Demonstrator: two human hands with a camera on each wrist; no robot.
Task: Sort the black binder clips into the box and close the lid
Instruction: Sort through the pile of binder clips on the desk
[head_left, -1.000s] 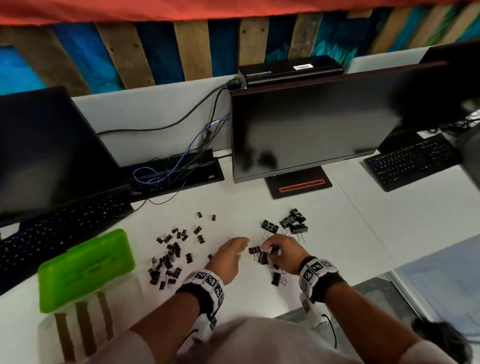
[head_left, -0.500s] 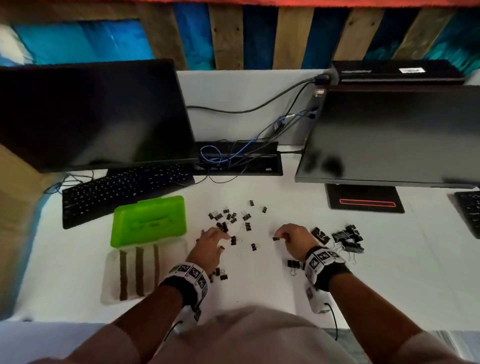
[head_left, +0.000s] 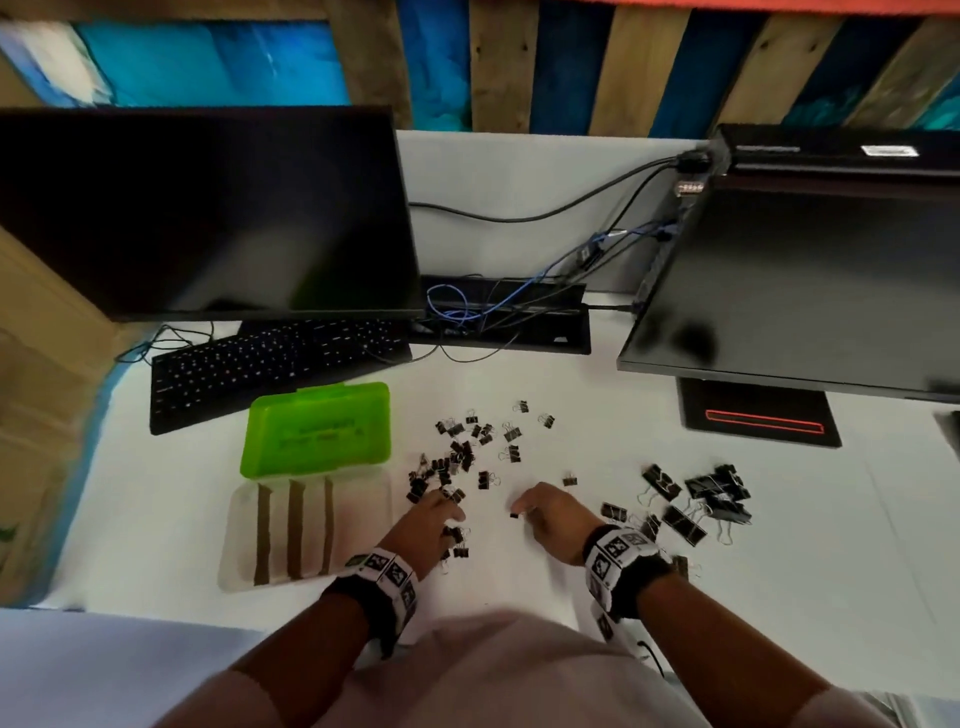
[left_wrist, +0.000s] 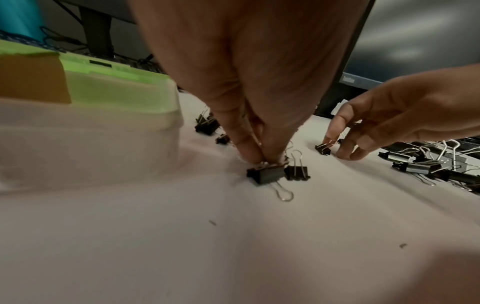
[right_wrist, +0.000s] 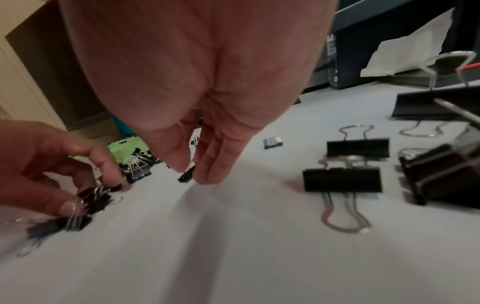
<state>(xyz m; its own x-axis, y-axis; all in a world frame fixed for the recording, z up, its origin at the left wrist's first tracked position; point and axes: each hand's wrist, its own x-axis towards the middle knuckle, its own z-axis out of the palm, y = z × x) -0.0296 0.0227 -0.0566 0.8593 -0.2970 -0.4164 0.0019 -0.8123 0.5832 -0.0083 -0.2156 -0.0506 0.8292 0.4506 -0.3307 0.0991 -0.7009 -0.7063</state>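
The box lies open left of my hands, with a clear base (head_left: 363, 519) and a green lid (head_left: 317, 431) folded back behind it. Small black binder clips (head_left: 457, 452) lie scattered right of the box, and larger black clips (head_left: 696, 499) lie further right. My left hand (left_wrist: 255, 158) is at the near edge of the small pile and pinches the wire handle of a small clip (left_wrist: 265, 174) on the table. In the right wrist view it holds a cluster of small clips (right_wrist: 93, 197). My right hand (right_wrist: 193, 168) pinches one small clip (right_wrist: 186, 177) just above the table.
A black keyboard (head_left: 270, 364) and a dark monitor (head_left: 208, 208) stand behind the box. A second monitor (head_left: 805, 286) with its stand (head_left: 758, 415) is at the back right. A cable tray (head_left: 504, 322) runs between them. The desk's front edge is close to my body.
Both hands left the large clips and moved left. My left hand reached the small pile by the box, and my right hand followed with one small clip. The head view also swung left.
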